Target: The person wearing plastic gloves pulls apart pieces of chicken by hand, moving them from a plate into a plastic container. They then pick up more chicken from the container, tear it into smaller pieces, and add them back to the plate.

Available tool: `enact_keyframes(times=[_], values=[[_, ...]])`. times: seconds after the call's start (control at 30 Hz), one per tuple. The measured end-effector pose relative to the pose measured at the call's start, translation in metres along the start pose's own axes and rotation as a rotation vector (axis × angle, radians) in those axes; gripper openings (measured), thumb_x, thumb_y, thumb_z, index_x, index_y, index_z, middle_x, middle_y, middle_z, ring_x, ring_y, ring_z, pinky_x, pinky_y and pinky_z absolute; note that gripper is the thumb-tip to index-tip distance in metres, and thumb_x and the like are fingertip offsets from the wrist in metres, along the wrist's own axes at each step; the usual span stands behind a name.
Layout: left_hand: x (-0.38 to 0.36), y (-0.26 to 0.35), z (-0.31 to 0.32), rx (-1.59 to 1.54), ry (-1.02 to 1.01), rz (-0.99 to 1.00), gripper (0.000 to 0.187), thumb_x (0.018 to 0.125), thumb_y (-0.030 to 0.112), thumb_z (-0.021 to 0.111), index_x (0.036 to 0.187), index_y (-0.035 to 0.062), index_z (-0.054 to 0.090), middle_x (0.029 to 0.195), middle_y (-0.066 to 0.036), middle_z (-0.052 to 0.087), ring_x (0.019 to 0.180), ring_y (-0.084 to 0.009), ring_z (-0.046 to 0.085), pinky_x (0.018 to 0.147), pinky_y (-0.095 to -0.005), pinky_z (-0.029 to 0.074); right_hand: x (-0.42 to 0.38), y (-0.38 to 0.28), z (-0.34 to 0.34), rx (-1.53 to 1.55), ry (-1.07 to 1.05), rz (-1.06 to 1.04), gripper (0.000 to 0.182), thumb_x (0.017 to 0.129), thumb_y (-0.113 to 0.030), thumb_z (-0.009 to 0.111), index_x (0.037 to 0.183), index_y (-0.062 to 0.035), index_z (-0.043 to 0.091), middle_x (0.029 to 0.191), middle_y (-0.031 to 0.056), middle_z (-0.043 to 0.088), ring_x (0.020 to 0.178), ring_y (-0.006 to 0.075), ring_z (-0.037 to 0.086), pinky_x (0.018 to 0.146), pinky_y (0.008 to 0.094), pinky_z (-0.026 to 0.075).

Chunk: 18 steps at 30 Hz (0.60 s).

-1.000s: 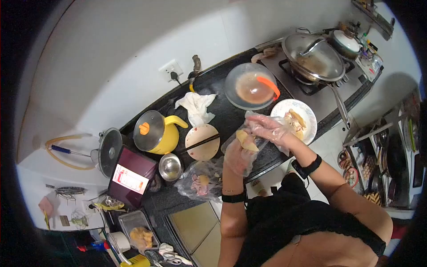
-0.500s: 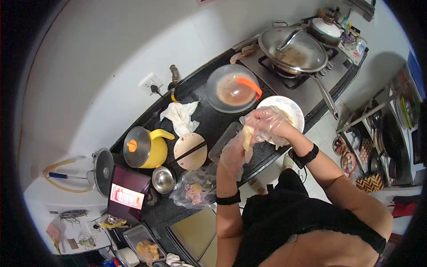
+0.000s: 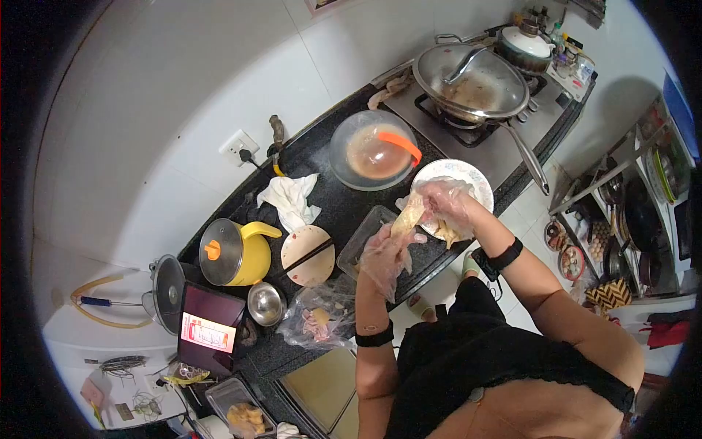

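I observe left hand [image 3: 387,256] and right hand [image 3: 449,203] gripping a pale meat strip [image 3: 409,214], seemingly for tautness, by the patterned plate [image 3: 455,167].

Black top [image 3: 439,362], clear gloves [image 3: 385,257], wristbands [image 3: 506,253] (black too).

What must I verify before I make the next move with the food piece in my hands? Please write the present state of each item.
1. Gloves worn: ok, clear plastic covers the left hand and right hand.
2. Food piece supported: ok, held between both hands.
3. A hand free for something else: not ok, both are occupied.
4. Plate near: ok, the right hand is over it.
5. Plastic box fully visible: not ok, the left hand partly hides it.
6. Flame under the pan: cannot tell.
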<state>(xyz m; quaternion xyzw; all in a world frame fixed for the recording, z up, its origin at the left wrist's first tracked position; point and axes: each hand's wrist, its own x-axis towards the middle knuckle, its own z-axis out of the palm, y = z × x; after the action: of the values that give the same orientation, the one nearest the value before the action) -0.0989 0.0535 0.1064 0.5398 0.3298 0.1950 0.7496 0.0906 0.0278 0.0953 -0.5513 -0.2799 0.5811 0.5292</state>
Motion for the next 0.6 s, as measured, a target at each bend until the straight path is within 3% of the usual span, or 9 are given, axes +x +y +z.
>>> enact_keyframes(times=[0.1, 0.17, 0.23, 0.3, 0.4, 0.53, 0.6], values=[[0.008, -0.016, -0.003, -0.171, 0.075, -0.086, 0.022, 0.087, 0.019, 0.044, 0.08, 0.0025, 0.057, 0.066, 0.001, 0.048, 0.056, -0.0052, 0.042, 0.049, -0.0192, 0.034, -0.002, 0.0, 0.001, 0.111, 0.053, 0.071, 0.024, 0.083, -0.021, 0.047, 0.067, -0.0037, 0.051, 0.059, 0.0034, 0.049, 0.056, 0.0128, 0.049, 0.055, 0.0264, 0.045], [0.011, -0.021, -0.001, -0.193, 0.169, 0.058, 0.02, 0.086, 0.019, 0.046, 0.078, 0.0038, 0.055, 0.064, 0.002, 0.049, 0.051, -0.004, 0.04, 0.044, -0.0177, 0.031, -0.007, 0.0, 0.003, 0.118, 0.057, 0.067, 0.023, 0.083, -0.019, 0.047, 0.068, -0.0033, 0.052, 0.059, 0.0033, 0.05, 0.056, 0.0128, 0.05, 0.055, 0.0261, 0.044], [0.009, -0.019, -0.001, -0.249, 0.188, 0.019, 0.018, 0.086, 0.02, 0.047, 0.079, 0.0045, 0.055, 0.063, 0.002, 0.05, 0.05, -0.0035, 0.04, 0.042, -0.0168, 0.031, -0.008, 0.002, 0.0, 0.126, 0.062, 0.064, 0.022, 0.083, -0.018, 0.046, 0.068, -0.0029, 0.052, 0.059, 0.0032, 0.051, 0.055, 0.0128, 0.05, 0.055, 0.0258, 0.044], [0.009, -0.021, -0.004, -0.305, 0.207, -0.022, 0.017, 0.086, 0.02, 0.048, 0.08, 0.0052, 0.055, 0.063, 0.002, 0.05, 0.049, -0.0031, 0.041, 0.041, -0.0158, 0.03, -0.004, 0.01, -0.007, 0.156, -0.054, 0.061, 0.022, 0.085, -0.02, 0.045, 0.075, -0.0026, 0.053, 0.064, 0.0036, 0.051, 0.06, 0.0142, 0.051, 0.059, 0.0253, 0.042], [0.014, -0.027, -0.008, -0.268, 0.183, -0.014, 0.011, 0.083, 0.015, 0.052, 0.082, 0.0046, 0.056, 0.066, 0.001, 0.053, 0.052, -0.0023, 0.044, 0.041, -0.0147, 0.033, -0.006, 0.017, -0.011, 0.186, -0.073, 0.033, 0.019, 0.085, -0.017, 0.046, 0.075, -0.0025, 0.054, 0.068, 0.0041, 0.054, 0.06, 0.0128, 0.051, 0.058, 0.024, 0.042], [0.024, -0.026, -0.002, -0.456, 0.265, -0.022, 0.007, 0.081, 0.008, 0.055, 0.087, 0.0038, 0.056, 0.071, -0.001, 0.056, 0.059, -0.0041, 0.049, 0.046, -0.0149, 0.041, -0.009, 0.015, -0.017, 0.063, -0.11, 0.0, 0.017, 0.084, -0.017, 0.051, 0.08, -0.0012, 0.056, 0.071, 0.0042, 0.056, 0.061, 0.0125, 0.051, 0.059, 0.024, 0.043], [0.027, -0.028, -0.002, -0.507, 0.311, -0.049, 0.009, 0.08, 0.006, 0.056, 0.089, 0.0034, 0.055, 0.073, -0.002, 0.057, 0.061, -0.0055, 0.051, 0.049, -0.0156, 0.043, -0.01, 0.017, -0.02, 0.039, -0.103, -0.026, 0.019, 0.082, -0.016, 0.055, 0.092, 0.0, 0.058, 0.078, 0.005, 0.059, 0.065, 0.0122, 0.054, 0.061, 0.0231, 0.044]])
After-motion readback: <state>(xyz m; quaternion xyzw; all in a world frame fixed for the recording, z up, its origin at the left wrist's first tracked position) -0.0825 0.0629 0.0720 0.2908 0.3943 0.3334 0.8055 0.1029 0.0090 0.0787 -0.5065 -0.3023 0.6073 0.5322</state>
